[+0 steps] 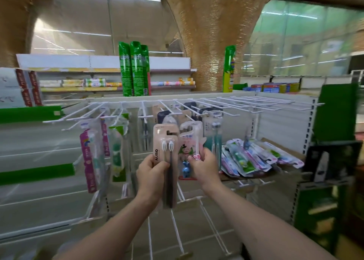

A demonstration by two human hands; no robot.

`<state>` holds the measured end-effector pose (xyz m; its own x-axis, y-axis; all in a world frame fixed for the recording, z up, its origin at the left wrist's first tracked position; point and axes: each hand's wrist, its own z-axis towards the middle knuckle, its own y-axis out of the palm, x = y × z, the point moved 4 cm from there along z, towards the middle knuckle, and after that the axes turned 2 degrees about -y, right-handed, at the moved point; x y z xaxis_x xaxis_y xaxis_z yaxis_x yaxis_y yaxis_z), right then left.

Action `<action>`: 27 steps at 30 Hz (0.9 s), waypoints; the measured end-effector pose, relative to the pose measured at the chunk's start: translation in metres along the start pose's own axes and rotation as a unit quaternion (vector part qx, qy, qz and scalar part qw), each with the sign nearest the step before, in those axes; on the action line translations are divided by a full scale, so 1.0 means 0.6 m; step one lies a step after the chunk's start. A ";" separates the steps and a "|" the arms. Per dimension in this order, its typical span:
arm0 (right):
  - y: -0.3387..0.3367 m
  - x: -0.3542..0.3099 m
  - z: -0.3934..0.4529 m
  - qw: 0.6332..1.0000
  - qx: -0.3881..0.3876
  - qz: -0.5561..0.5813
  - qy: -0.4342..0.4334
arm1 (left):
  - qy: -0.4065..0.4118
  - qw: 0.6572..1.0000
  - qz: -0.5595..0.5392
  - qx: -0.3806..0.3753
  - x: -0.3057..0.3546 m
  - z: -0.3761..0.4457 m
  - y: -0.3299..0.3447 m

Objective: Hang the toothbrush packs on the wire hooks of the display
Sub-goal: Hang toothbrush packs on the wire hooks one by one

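Both hands are up front: left hand (150, 171) gripping the pink AUBO pack (165, 161), right hand (204, 166) pinching the cartoon kids' pack (190, 141) beside it. Behind and above them runs the row of white wire hooks (177, 106), some already loaded. Loose packs (256, 157) pile on the shelf right of the right hand.

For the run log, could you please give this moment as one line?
left hand: holds AUBO pack | right hand: holds pink pack | hooks: neither hung yet | spare packs: on shelf
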<state>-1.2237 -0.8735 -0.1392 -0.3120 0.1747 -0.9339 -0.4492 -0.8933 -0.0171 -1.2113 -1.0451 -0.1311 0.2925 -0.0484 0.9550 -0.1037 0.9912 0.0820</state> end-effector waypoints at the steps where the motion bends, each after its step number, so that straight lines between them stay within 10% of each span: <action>1: -0.021 0.004 0.006 1.000 0.012 0.003 0.001 | -0.003 1.000 0.006 -0.010 0.001 -0.003 0.018; 27: -0.365 0.015 0.205 0.990 0.129 0.046 0.035 | -0.005 0.997 0.049 -0.062 0.007 -0.021 0.338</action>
<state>-1.2311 -0.6255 -0.0998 -0.3072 0.0600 -0.9498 -0.6235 -0.7666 0.1532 -1.2194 -0.8429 -0.1143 0.2770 0.0496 0.9596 -0.0138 0.9988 -0.0476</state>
